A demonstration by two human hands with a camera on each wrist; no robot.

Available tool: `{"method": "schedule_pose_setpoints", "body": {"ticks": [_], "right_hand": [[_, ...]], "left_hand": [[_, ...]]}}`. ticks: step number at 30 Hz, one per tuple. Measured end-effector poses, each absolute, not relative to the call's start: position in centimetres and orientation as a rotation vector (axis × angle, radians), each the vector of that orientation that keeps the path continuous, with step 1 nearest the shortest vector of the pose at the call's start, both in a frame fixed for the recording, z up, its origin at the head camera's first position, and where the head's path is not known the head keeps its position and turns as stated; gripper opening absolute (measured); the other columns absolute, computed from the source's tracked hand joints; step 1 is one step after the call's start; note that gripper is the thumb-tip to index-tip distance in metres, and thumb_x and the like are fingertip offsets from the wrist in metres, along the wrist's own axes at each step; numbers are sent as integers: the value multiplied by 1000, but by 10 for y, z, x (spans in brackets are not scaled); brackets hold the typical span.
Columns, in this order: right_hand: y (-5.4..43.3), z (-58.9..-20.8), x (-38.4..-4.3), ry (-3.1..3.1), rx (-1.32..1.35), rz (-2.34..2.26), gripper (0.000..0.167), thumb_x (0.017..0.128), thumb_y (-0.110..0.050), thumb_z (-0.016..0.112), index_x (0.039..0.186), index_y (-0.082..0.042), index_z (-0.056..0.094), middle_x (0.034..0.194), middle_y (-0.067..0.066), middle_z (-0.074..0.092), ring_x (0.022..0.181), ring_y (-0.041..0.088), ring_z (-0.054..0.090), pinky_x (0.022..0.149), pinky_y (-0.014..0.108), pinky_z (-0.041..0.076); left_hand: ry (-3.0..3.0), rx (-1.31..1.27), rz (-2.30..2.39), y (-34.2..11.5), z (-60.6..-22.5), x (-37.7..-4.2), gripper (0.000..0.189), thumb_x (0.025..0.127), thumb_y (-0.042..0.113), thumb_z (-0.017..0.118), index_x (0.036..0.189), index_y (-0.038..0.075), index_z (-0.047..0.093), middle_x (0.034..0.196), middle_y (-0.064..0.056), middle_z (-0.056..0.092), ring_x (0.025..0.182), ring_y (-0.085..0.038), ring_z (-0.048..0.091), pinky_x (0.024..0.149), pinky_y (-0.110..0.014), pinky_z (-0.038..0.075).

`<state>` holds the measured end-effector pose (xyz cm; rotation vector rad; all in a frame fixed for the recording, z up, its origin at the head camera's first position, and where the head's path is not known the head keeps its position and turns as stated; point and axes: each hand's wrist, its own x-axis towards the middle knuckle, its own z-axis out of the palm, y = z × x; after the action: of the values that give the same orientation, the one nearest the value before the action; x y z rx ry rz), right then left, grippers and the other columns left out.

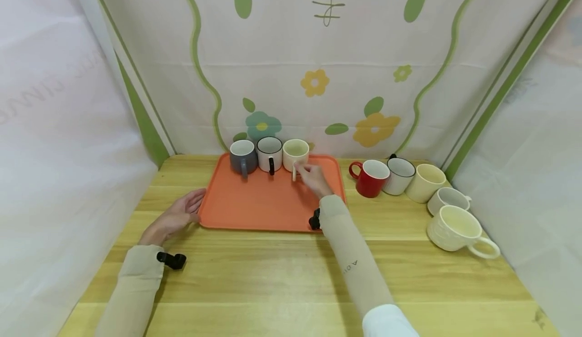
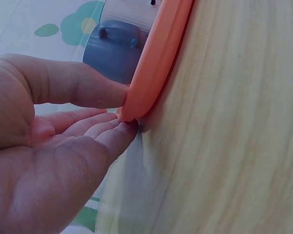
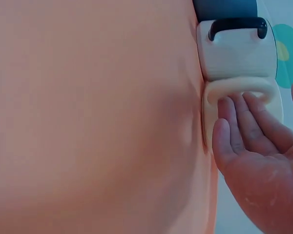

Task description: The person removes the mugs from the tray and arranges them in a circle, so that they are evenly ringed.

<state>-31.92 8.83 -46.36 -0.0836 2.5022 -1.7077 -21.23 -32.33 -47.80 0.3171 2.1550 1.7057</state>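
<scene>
An orange tray point(image 1: 263, 205) lies on the table with three mugs in a row along its far edge. They are a grey-blue mug point(image 1: 242, 157), a white mug with black rim and handle point(image 1: 269, 155), and a cream mug point(image 1: 295, 152). My right hand point(image 1: 312, 176) is at the cream mug; in the right wrist view its fairly straight fingertips point(image 3: 249, 97) meet the handle, the thumb apart from it. On the tray's left edge rests my left hand point(image 1: 179, 213). Its thumb and extended fingers touch the rim in the left wrist view.
To the right stand a red mug point(image 1: 371, 179), a white mug with dark rim point(image 1: 398, 176), a pale yellow mug point(image 1: 425, 183), a low whitish cup point(image 1: 449, 199) and a large cream cup point(image 1: 454, 228). Patterned cloth point(image 1: 291, 49) encloses the back and both sides.
</scene>
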Motion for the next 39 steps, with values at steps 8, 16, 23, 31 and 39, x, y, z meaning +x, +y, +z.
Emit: {"method": "schedule_pose_setpoints", "body": {"ticks": [8,16,23,31,39], "right_hand": [[78,-468,-320,2444,-91,-1820,58,112,-41,49,91,9,68,119,22,72,106,28,63,97,42,50],[77,-462,-315,2451,-34,-1783,62,112,-43,47,79,9,58,64,11,53,63,23,46,68,31,41],[93,-451,-315,2156,72,-1969,37,109,-18,42,75,-4,42,67,5,37,58,19,28,63,36,24],[122,-427,-300,1834,205,-2052,28,113,-16,40,89,-4,48,74,4,41,59,14,31,56,28,22],[158,-415,-256,1825,244,-2083,26,111,-13,46,91,-3,56,74,2,49,68,14,44,61,22,36]], "left_hand": [[2153,328,1714,-324,-479,-213,95,90,-18,53,168,-4,1,176,-27,0,162,-50,2,104,-5,42],[2142,319,1722,-325,-479,-212,96,90,-19,52,168,-3,-1,176,-27,-1,162,-49,1,101,-4,43],[2138,305,1726,-324,-478,-212,96,90,-20,52,169,-2,-1,177,-27,-1,162,-49,0,100,-5,44],[2132,312,1727,-323,-479,-213,96,91,-19,53,169,-2,-1,177,-26,-1,162,-49,0,101,-4,44],[2124,313,1735,-324,-478,-212,97,91,-20,52,169,-1,-2,177,-26,-2,162,-49,-1,101,-5,44]]}}
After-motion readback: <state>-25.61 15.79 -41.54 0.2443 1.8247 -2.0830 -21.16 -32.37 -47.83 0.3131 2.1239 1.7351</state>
